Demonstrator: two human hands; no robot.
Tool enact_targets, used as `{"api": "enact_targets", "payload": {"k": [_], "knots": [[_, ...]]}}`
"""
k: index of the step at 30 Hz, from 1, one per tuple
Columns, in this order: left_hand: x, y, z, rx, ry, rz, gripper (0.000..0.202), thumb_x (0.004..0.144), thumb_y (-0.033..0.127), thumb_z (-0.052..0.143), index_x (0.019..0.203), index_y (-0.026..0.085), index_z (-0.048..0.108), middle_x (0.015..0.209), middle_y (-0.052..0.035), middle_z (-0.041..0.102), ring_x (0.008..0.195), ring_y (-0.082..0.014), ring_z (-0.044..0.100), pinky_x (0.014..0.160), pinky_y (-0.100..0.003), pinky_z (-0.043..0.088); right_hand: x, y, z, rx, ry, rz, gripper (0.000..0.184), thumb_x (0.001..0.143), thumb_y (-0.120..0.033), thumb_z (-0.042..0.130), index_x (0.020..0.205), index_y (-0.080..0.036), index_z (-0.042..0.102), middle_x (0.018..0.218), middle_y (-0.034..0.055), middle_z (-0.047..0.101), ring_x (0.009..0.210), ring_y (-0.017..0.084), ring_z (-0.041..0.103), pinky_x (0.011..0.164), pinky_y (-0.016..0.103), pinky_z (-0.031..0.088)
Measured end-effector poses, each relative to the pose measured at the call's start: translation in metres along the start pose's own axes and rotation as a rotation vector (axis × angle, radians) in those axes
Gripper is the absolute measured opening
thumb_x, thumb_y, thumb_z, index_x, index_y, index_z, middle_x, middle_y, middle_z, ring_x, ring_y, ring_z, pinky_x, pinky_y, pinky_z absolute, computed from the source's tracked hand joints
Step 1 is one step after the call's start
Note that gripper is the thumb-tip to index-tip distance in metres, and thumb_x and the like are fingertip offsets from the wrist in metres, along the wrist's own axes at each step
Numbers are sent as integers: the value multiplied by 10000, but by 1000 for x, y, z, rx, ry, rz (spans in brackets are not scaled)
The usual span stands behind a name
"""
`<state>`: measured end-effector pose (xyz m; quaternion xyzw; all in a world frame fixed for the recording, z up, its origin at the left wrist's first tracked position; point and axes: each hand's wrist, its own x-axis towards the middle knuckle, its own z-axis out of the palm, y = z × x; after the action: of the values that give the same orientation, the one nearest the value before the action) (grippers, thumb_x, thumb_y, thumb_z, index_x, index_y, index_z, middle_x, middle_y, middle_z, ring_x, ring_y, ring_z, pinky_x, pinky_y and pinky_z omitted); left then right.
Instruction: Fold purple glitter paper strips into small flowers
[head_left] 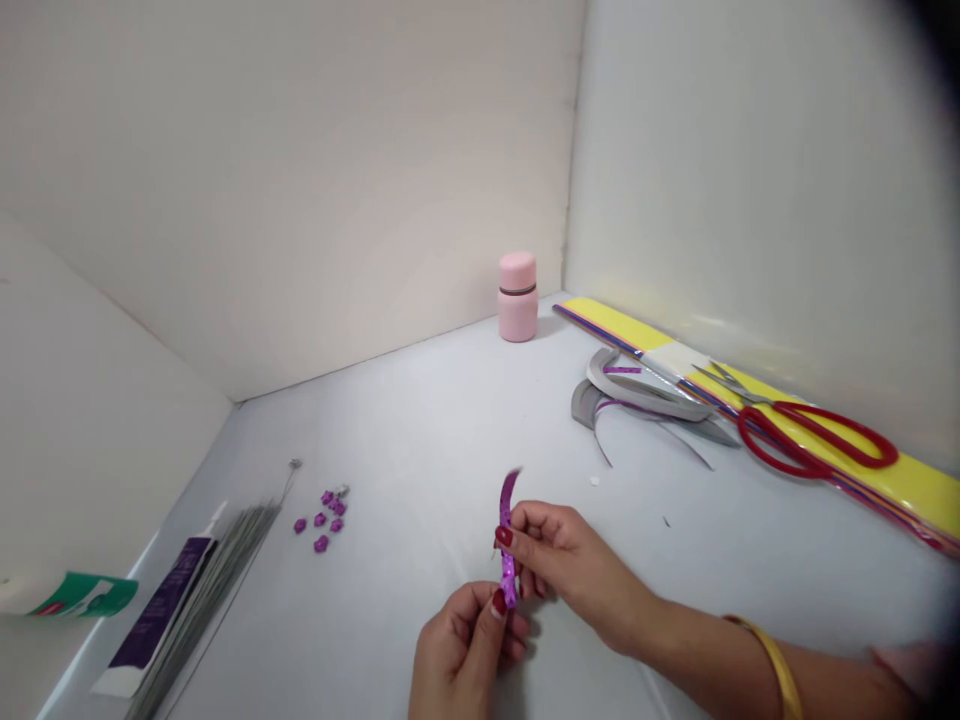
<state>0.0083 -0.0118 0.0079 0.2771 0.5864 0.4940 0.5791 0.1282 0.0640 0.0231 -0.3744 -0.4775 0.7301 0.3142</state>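
A purple glitter strip (pixel 508 540) is pinched by the left hand (pixel 465 650) and right hand (pixel 566 560); overtight pinching could crease it.

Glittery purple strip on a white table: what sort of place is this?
It looks like a little craft corner, probably: there are red-handled scissors, tiny purple flowers and the glittery purple strip.

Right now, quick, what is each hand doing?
Left hand: closed, pinching a purple glitter paper strip.
Right hand: closed, pinching it too.
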Motion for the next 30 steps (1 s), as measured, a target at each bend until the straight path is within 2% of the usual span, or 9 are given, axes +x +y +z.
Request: {"api": "enact_targets", "payload": {"k": [4,9,11,13,18,22,27,30], "knots": [[-1,-2,0,8,-18,5,448,631,563,664,654,115,645,552,-39,642,476,-88,505,488,-190,379,3,-1,-2,25,31,29,314,759,-432,610,666,-151,505,493,-54,523,409,47,430,400,155,274],[0,-7,-4,115,-21,164,397,753,511,577,667,127,624,595,-41,623,542,-117,508,523,-209,392,1,2,0,-55,-147,85,327,763,-459,599,690,-153,506,494,-42,539,397,62,458,384,164,293],[0,-8,-5,146,-20,196,385,781,489,554,680,125,628,604,-42,621,551,-121,508,529,-210,396,0,4,0,-81,-163,83,323,748,-438,624,662,-156,493,486,-39,538,410,65,462,389,163,293],[0,-6,-4,107,-24,179,380,767,487,574,673,124,631,601,-42,626,545,-117,512,525,-206,396,0,6,-1,-86,-157,72,316,745,-420,633,648,-155,490,486,-41,532,424,64,460,402,163,295],[1,2,-3,-51,-40,29,405,693,508,647,668,104,661,598,-51,644,510,-99,523,502,-192,384,-1,5,-1,-59,-152,57,295,749,-390,630,641,-166,472,489,-44,533,450,71,464,436,175,313],[1,6,-3,-73,-10,68,333,645,437,723,636,108,673,581,-38,642,511,-82,507,507,-175,379,-1,3,0,-90,-120,20,273,738,-343,639,616,-165,473,507,-49,520,448,67,455,436,180,309],[1,7,-3,-112,-35,-3,340,616,440,741,601,106,680,587,-56,663,490,-84,514,496,-183,377,0,0,-2,-103,-183,25,234,747,-322,621,631,-166,490,520,-28,553,507,99,512,483,201,360],[2,6,-4,-56,7,46,316,609,424,751,608,117,673,567,-35,650,497,-85,502,499,-181,377,1,-2,-3,-148,-187,21,251,722,-332,652,614,-159,505,499,-37,530,468,82,469,449,188,326]]}}
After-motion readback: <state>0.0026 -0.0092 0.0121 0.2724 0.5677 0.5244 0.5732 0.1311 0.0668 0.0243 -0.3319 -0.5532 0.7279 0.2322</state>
